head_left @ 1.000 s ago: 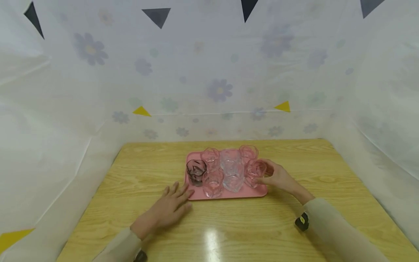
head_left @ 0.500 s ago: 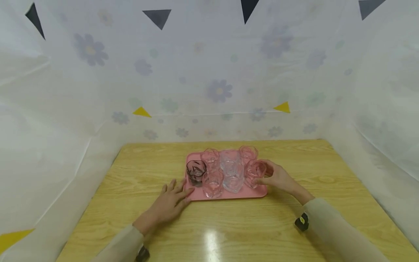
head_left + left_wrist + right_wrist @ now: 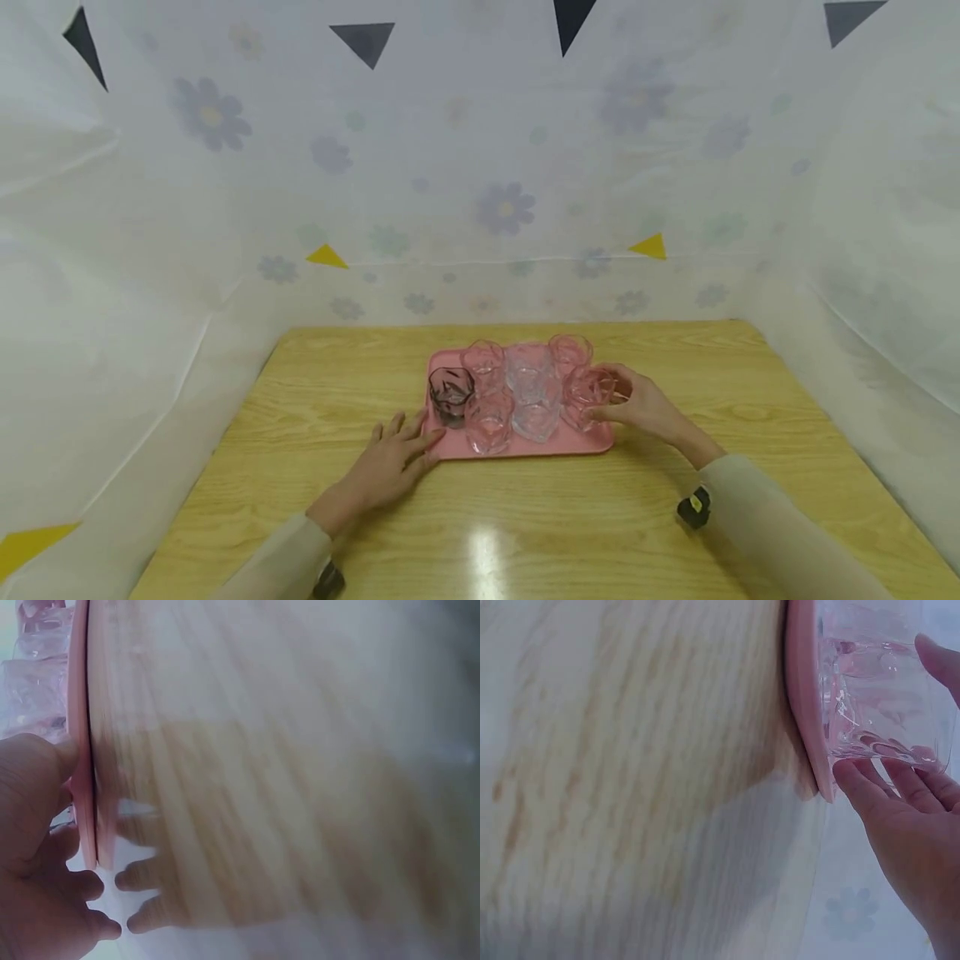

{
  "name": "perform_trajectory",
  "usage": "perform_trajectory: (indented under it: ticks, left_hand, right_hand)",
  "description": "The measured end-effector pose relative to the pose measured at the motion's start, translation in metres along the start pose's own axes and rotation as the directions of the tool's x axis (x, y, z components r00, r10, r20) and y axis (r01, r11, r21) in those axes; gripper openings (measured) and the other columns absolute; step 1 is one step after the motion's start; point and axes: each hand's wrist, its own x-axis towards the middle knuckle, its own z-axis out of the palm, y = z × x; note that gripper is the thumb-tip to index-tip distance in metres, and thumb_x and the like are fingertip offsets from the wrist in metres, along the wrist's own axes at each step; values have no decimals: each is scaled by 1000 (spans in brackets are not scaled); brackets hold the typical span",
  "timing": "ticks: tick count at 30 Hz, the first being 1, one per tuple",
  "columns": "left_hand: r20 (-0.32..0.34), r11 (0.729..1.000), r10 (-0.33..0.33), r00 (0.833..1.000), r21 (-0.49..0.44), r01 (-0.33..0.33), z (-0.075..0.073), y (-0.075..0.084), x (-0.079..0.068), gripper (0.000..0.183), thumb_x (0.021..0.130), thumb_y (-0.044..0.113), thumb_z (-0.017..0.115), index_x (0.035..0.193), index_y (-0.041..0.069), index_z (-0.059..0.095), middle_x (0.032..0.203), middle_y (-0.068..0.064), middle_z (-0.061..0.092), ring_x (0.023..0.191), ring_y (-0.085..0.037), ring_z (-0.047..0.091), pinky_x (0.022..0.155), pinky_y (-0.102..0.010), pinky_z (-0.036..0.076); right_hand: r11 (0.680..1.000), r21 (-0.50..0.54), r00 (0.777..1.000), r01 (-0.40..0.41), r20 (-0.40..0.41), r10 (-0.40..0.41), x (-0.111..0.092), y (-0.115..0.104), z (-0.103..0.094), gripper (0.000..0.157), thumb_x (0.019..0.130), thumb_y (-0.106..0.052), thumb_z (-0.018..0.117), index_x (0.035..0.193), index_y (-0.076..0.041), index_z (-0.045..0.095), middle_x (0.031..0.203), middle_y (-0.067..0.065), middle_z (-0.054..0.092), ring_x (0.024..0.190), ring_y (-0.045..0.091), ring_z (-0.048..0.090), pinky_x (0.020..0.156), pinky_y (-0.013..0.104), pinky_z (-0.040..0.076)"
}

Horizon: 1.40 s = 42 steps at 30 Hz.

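Observation:
A pink tray [image 3: 442, 442] bears several clear glass cups with wavy rims. At its left front corner my left hand [image 3: 382, 467] lies with fingers spread, the thumb touching the tray's edge. The left wrist view shows that thumb [image 3: 64, 757] against the rim. Closest to this hand stands a dark-tinted glass cup [image 3: 450, 396]. On the right end, my right hand [image 3: 647, 410] holds a clear glass cup [image 3: 581, 400] by its side, thumb in front and fingers behind. In the right wrist view this cup [image 3: 885, 712] is low over the tray, between thumb and fingers.
Other clear glass cups [image 3: 489, 423] stand close together in the middle and back of the tray. Around it lies a wood-grain table [image 3: 570, 517]. White sheeting with flowers [image 3: 502, 208] rises behind and at both sides.
The left hand has shifted slightly up and in to the tray's corner. The glass cup in the right hand has tilted or shifted a little toward the right; the tray stays put.

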Motion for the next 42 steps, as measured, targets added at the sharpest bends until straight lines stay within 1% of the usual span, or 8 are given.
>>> perform_trajectory:
  ticks: [4,10,16,20,27,33,36,42]
  left_hand:
    - [3,1000,-7,1000,-12,7,0,-1,0,48,111,40,50,155,21,54,173,-17,26,156,-58,18,122,-81,9]
    - [4,1000,-14,1000,-18,15,-3,0,-2,48,111,38,50,155,19,54,172,-19,26,156,-59,19,122,-80,9]
    - [9,1000,-19,1000,-18,19,-6,1,-4,47,111,37,52,154,18,56,172,-21,28,154,-61,22,121,-82,11]
    - [9,1000,-19,1000,-22,19,-6,2,-6,47,111,36,53,153,17,56,171,-22,28,154,-61,23,120,-82,12]
    - [2,999,-26,1000,-28,27,-6,1,-7,47,111,36,53,154,17,56,171,-21,28,154,-61,23,121,-82,12]
    - [4,999,-25,1000,-36,25,-6,3,-7,47,111,36,53,154,17,56,172,-21,27,154,-60,23,121,-82,12]
    - [3,999,-21,1000,-36,21,-7,4,-8,47,111,36,53,154,17,56,171,-21,28,154,-60,24,120,-82,13]
    - [7,999,-20,1000,-31,21,-7,6,-7,47,111,37,51,154,18,55,172,-20,27,154,-60,25,121,-82,13]
  right_hand:
    - [999,8,999,38,-8,-38,-1,-3,-5,64,88,-21,88,141,-6,57,133,19,67,115,34,67,85,26,59]
    - [997,-22,997,69,-42,-70,-5,-3,-21,58,92,-23,85,141,-10,59,137,16,67,121,33,66,90,26,57]
    - [993,-108,990,44,-127,-57,-10,2,-41,56,94,-27,83,141,-10,59,136,15,67,122,19,66,89,23,54]
    - [991,-130,985,5,-170,-27,-14,4,-54,58,95,-30,81,143,-10,56,139,15,65,120,10,64,87,24,54]
    - [987,-151,976,-56,-218,22,-21,15,-75,62,98,-33,78,148,-11,50,147,15,59,120,2,57,85,16,53]
    - [986,-147,966,-78,-257,38,-27,28,-90,64,100,-32,76,152,-9,47,148,15,55,112,-7,55,82,13,53]
    - [985,-147,958,-91,-283,46,-30,34,-97,65,99,-31,76,153,-8,46,147,12,54,108,-11,55,80,12,52]
    - [981,-165,940,-105,-338,44,-36,47,-112,62,100,-34,76,148,-6,48,136,5,56,100,-10,57,75,15,53]
